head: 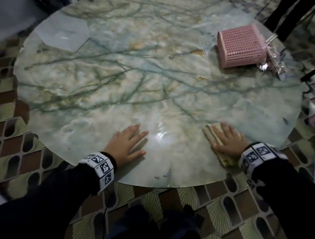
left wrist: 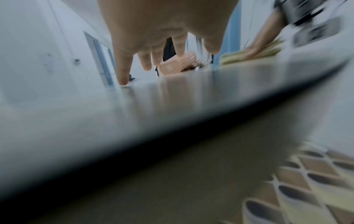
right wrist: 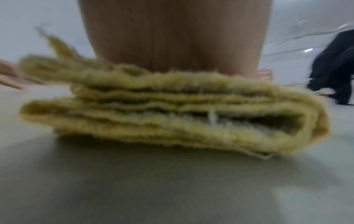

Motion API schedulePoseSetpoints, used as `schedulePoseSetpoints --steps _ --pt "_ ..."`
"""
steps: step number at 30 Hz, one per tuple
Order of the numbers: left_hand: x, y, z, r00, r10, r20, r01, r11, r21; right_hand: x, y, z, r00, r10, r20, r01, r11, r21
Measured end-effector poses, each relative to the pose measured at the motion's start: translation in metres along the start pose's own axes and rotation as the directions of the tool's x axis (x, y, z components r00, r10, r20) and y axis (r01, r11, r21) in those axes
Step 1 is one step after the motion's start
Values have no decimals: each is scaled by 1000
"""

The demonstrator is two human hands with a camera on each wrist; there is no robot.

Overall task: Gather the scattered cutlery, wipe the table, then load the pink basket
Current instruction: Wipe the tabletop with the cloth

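Right hand point(head: 228, 142): fingers straight, pressed flat on the folded yellow cloth point(head: 211, 132) at the table's 5 o'clock edge. Left hand point(head: 127, 143): open, fingers spread, palm down on the bare table point(head: 118, 78) at 6 o'clock, holding nothing. Step in hand, by judgement: wiping. The pink basket point(head: 240, 46) lies on its side at 2 o'clock, the gathered cutlery point(head: 272, 60) touching its right end. Brownish spills point(head: 200, 52) remain near the basket; the next move calls for pushing the cloth toward 1 o'clock under steady pressure.
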State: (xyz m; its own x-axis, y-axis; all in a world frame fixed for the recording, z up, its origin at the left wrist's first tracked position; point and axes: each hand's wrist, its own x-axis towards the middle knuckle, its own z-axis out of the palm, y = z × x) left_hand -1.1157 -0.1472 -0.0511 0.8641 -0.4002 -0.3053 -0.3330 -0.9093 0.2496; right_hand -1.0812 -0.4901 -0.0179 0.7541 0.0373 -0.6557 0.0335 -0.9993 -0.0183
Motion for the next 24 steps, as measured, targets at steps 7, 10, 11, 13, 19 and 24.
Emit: schedulePoseSetpoints --steps 7,10,11,13,19,24 --pt "11 90 30 994 -91 66 88 995 52 36 -18 -13 989 -87 -118 85 996 -28" --pt "19 108 39 979 -203 35 201 978 56 6 -43 10 938 -346 -15 338 922 -188" --pt "20 111 42 974 -225 13 224 973 57 -3 -44 17 915 -402 23 397 890 -226" --pt "19 113 48 969 -244 -33 245 969 28 -14 -31 25 876 -470 109 480 827 -291" --pt "17 112 49 967 -238 -85 241 970 21 31 53 -23 955 -293 53 297 930 -216" --pt "16 114 47 962 -256 -99 258 966 11 66 19 -33 970 -155 -186 153 988 -23"
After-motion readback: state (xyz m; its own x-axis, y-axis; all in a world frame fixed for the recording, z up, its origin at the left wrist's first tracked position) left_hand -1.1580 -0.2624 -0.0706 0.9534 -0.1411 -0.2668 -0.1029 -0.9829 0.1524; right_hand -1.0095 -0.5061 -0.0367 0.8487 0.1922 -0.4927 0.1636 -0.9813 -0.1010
